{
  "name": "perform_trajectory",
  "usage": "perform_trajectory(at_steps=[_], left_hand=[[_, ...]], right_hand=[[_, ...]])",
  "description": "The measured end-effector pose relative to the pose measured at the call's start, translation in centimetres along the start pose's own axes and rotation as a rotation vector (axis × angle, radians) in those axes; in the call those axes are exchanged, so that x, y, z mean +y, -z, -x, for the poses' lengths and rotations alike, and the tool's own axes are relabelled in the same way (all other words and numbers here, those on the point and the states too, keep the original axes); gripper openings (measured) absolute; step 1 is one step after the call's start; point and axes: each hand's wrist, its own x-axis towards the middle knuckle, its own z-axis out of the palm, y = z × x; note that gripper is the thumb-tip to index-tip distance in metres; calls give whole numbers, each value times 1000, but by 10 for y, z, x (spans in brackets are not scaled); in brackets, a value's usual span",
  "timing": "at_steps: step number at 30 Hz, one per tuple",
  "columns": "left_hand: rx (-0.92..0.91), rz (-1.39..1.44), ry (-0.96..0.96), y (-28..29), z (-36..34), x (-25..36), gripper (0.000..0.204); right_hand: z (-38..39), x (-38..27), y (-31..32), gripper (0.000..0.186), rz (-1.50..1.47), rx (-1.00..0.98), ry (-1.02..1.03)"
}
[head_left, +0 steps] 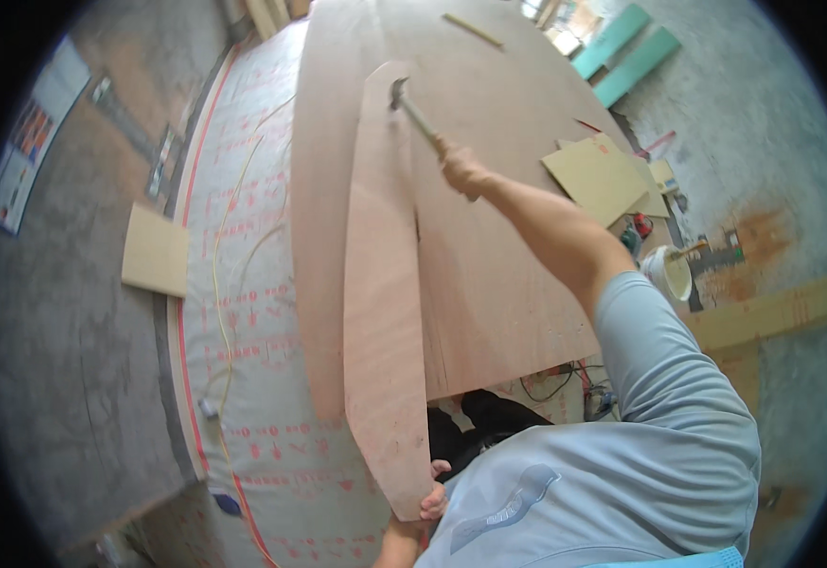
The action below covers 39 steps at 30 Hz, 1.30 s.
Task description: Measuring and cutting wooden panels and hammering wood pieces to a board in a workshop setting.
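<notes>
My right hand point(462, 172) is wrapped round the handle of a hammer point(419, 119), with the arm stretched far forward. Its metal head is over the far end of a long, narrow wooden board point(385, 284); I cannot tell if it touches the wood. That board lies lengthwise along a large plywood sheet point(517, 293), and its tapered near end juts past the sheet's near edge toward my body. At this end my left hand point(434, 500) grips the board, fingers curled over its edge.
White floor covering with red print point(262, 379) carries a thin yellow cord. Right of the sheet are square beige panels point(603, 178), a white bucket point(669, 275) and a power tool with a cable point(600, 401). Green strips point(636, 66) lie far right; another beige panel point(156, 251) is left.
</notes>
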Motion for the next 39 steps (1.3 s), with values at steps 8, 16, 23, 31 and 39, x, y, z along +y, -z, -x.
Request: perform_trajectory(at_steps=[8,16,23,31,39], left_hand=[[329,-331,34,-10,-14,24,88],[763,-848,-162,19,-134,8,69],[820,-1074,118,81,-210,-37,66],[908,-1205,372,101,-221,-63,66],[913,-2260,217,79,-115,-19,38]], right_hand=[[102,53,16,56,-423,-29,140],[323,181,60,61,-485,191,49],[419,251,99,63,-749,110,-44],[483,307,135,65,-763,65,-5],[415,343,96,84,-924,-8,49]])
